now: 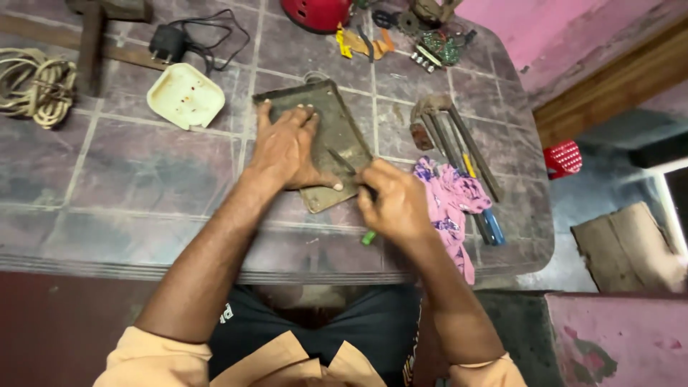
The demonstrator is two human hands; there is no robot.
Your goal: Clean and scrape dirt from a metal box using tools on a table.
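**Flat metal plate pinned and worked with a screwdriver**

A dull grey metal plate (326, 136) lies flat near the middle of the tiled table (143, 179). The left hand (287, 147) presses down on it, fingers spread wide. The right hand (394, 204) is closed around a green-handled screwdriver (351, 172), whose tip rests on the plate's lower right part. Just right lies a pink floral cloth (451, 204), beside a hammer (437, 118). A cream plastic tray (186, 95) sits to the upper left.

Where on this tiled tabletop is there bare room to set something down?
Bare tile lies left of the left hand, below the cream tray and rope coil. Right of the right hand, pink cloth and hammer crowd it.
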